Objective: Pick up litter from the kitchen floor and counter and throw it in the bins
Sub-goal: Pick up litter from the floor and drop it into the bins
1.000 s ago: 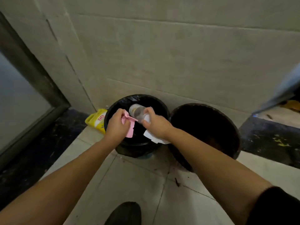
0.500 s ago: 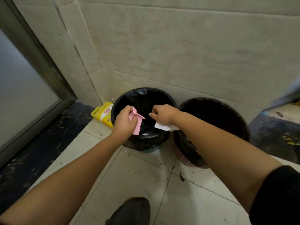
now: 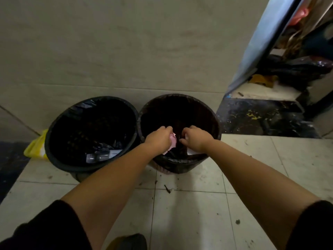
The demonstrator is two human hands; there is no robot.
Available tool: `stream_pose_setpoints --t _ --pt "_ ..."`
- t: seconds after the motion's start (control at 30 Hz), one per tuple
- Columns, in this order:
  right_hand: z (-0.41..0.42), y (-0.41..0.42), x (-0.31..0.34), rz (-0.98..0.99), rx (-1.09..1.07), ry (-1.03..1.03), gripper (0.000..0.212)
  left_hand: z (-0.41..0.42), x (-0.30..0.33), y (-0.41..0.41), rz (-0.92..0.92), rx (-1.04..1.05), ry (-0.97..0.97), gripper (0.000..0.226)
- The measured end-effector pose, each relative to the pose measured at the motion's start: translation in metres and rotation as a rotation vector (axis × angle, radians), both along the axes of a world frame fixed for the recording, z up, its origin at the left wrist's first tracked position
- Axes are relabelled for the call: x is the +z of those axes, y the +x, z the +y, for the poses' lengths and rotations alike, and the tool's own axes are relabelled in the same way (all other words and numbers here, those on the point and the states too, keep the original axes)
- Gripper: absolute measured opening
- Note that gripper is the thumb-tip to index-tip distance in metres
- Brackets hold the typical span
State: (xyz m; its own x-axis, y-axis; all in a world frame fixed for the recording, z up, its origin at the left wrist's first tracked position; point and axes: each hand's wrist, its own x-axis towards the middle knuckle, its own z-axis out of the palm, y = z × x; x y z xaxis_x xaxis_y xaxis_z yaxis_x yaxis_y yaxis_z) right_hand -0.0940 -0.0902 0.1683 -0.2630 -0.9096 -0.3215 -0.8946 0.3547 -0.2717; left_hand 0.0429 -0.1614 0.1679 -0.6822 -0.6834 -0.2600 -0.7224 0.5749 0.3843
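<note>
Nearest the camera, a dark shoe tip (image 3: pixel 128 241) rests on the pale floor tiles (image 3: pixel 189 213), with black sleeves at both lower corners. Small dark debris (image 3: pixel 167 188) lies on the tiles just short of the bins; judged as litter not yet collected.

Both forearms extend forward over the near rim of the right bin (image 3: pixel 214 120), a brown-lined container standing against the wall. The left hand (image 3: pixel 158 139) is closed around a pink paper scrap (image 3: pixel 172 140), which protrudes from the fist above the bin opening. The right hand (image 3: pixel 194 138) is curled with fingers bent downward; a white paper scrap (image 3: pixel 191 151) shows beneath the wrist at the bin's near rim. Whether the right hand grips that scrap or has let it go cannot be determined. Both hands are positioned inside the rim line, presumably so that released paper falls into the liner and not onto the floor.

Left of this, touching or nearly touching it, stands the left bin (image 3: pixel 54 127) with a black liner. A clear plastic bottle (image 3: pixel 98 157) lies at its bottom. The separation suggests sorting: bottle in one bin, paper in the other.

Behind the left bin, a yellow bag (image 3: pixel 35 147) sits against the tiled wall (image 3: pixel 144 51). Far right, a doorway opens onto clutter too dim to identify.
</note>
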Motion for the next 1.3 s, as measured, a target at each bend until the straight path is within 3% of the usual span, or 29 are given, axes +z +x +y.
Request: stream_pose_setpoints --t 0.2,0.37,0.57,0.7,0.87,1.0,1.2,1.3 --pt "-0.001 -0.024 0.026 0.055 -0.171 -0.22 0.042 -0.026 0.024 -0.021 -0.116 -0.15 -0.183 0.039" --pt "0.035 -0.093 0.079 0.176 -0.347 -0.297 0.038 -0.021 0.073 -0.111 0.029 -0.394 -0.31 0.03" --pt "0.221 -0.14 0.078 0.314 -0.8 -0.256 0.037 0.127 0.077 -0.236 0.259 -0.825 -0.319 0.023" --pt "0.381 -0.092 0.038 0.285 -1.023 0.008 0.039 0.254 0.04 -0.252 0.144 -1.079 -0.196 0.031" --pt "0.547 -0.009 -0.001 0.221 -1.212 0.324 0.038 0.38 0.0 -0.228 0.046 -1.377 -0.208 0.035" --pt "0.657 0.035 -0.029 0.146 -1.442 0.384 0.037 0.464 -0.025 -0.206 -0.01 -1.464 -0.216 0.036" --pt "0.749 0.068 -0.084 0.016 -1.562 0.417 0.032 0.542 -0.074 -0.201 -0.148 -1.47 -0.203 0.041" --pt "0.782 0.073 -0.116 -0.041 -1.692 0.324 0.052 0.571 -0.103 -0.211 -0.209 -1.456 -0.218 0.051"
